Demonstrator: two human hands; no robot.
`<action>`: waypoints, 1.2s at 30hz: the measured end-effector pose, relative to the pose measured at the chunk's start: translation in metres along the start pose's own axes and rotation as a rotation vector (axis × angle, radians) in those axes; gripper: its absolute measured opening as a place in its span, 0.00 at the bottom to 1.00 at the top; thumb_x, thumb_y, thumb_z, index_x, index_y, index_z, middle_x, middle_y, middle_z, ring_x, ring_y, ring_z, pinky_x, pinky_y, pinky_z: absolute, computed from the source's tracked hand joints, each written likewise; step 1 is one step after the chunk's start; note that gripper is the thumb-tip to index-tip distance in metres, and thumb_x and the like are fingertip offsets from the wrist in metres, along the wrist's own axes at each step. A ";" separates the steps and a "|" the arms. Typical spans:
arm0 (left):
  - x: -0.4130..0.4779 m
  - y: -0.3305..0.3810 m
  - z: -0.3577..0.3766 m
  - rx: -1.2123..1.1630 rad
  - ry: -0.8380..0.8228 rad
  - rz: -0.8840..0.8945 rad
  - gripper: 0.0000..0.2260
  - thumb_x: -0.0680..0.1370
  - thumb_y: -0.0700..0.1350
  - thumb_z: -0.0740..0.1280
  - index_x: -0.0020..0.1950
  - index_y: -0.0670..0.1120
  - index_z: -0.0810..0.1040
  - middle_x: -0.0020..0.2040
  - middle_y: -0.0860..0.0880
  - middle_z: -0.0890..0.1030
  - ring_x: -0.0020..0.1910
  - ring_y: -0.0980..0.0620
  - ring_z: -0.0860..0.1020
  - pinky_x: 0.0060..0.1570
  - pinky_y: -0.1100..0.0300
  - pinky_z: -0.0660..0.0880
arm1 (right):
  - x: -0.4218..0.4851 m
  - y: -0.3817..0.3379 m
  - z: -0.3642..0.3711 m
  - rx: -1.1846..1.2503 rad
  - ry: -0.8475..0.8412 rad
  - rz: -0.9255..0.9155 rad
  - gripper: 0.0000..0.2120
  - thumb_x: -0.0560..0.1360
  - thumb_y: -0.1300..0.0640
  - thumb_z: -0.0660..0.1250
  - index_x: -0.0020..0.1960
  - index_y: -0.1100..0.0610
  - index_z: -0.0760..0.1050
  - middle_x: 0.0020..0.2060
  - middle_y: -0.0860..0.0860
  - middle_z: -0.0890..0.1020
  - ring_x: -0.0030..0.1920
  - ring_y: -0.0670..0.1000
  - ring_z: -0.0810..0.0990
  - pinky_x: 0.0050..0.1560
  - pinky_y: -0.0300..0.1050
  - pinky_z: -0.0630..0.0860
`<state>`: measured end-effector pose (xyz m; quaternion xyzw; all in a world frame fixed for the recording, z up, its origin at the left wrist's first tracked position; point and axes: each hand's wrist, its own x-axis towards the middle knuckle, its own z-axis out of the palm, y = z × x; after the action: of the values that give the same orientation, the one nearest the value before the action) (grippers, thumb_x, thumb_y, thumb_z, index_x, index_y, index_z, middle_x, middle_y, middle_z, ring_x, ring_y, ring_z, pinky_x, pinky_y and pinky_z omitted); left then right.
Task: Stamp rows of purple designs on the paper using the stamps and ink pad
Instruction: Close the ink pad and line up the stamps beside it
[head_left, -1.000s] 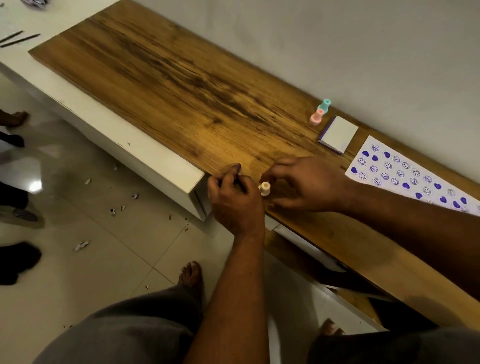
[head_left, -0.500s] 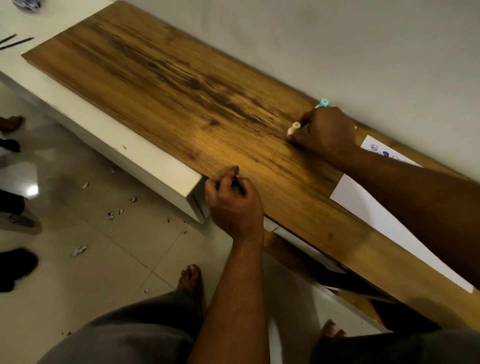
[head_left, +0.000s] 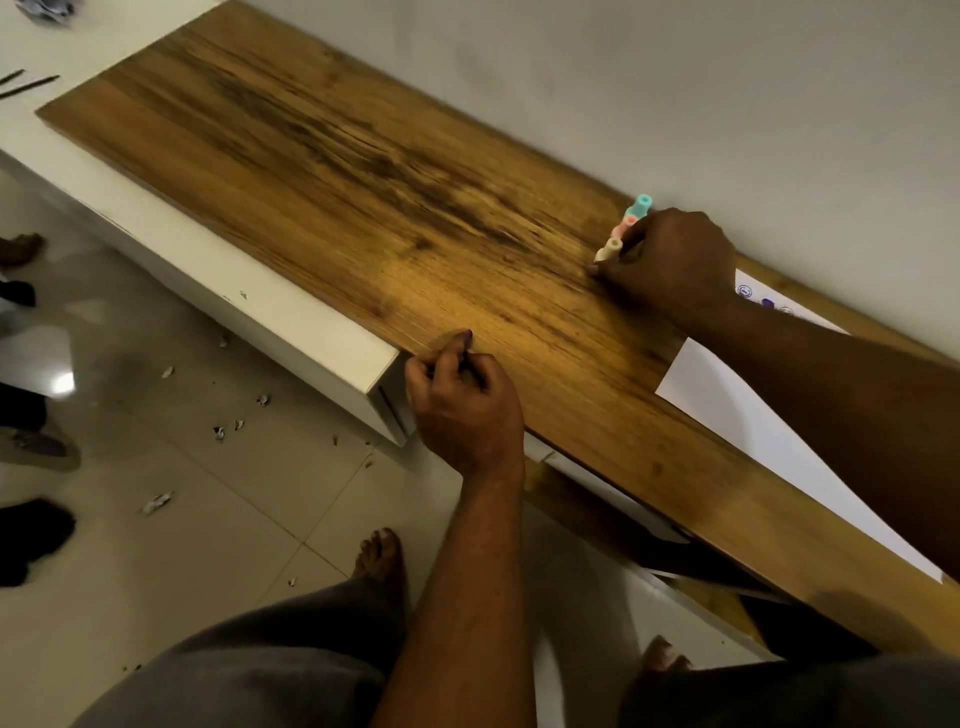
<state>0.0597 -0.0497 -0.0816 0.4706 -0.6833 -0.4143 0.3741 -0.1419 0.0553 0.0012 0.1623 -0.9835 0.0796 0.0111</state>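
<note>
My right hand reaches to the back of the wooden board, near the wall, with its fingers closed on a cream stamp. A pink stamp and a teal stamp stand just behind it. The white paper lies to the right, mostly under my forearm; a few purple prints show at its far end. The ink pad is hidden by my right hand. My left hand rests curled at the board's near edge, pinching a small dark object.
The board lies on a white cabinet against a pale wall. Two dark sticks lie on the white top at far left. Paper scraps litter the tiled floor. Other people's feet are at the left edge; my bare feet are below.
My right hand carried the cream stamp from in front of my left hand to the back of the board, beside the pink and teal stamps. It now covers the ink pad. My left hand stayed put.
</note>
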 end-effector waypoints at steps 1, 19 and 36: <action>0.000 0.000 0.000 0.002 0.002 0.003 0.11 0.78 0.47 0.70 0.59 0.51 0.85 0.53 0.51 0.78 0.49 0.53 0.78 0.44 0.53 0.82 | -0.002 0.000 -0.002 0.009 0.021 -0.008 0.30 0.67 0.27 0.71 0.53 0.52 0.84 0.44 0.51 0.84 0.44 0.51 0.80 0.42 0.47 0.78; -0.004 0.000 -0.001 0.028 0.000 0.010 0.11 0.79 0.46 0.69 0.59 0.51 0.86 0.54 0.51 0.78 0.50 0.52 0.78 0.45 0.55 0.79 | -0.015 0.087 -0.017 0.009 -0.082 -0.148 0.54 0.58 0.21 0.70 0.75 0.50 0.67 0.70 0.53 0.77 0.69 0.61 0.75 0.66 0.65 0.69; -0.019 0.000 -0.007 0.219 -0.109 0.205 0.12 0.78 0.48 0.69 0.62 0.52 0.84 0.58 0.48 0.79 0.59 0.46 0.76 0.59 0.45 0.73 | -0.047 0.126 -0.037 0.184 0.096 -0.244 0.39 0.71 0.29 0.69 0.74 0.50 0.69 0.70 0.51 0.75 0.71 0.56 0.72 0.69 0.63 0.68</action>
<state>0.0710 -0.0335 -0.0818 0.4132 -0.7881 -0.3219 0.3233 -0.1383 0.1939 0.0164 0.2768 -0.9433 0.1753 0.0529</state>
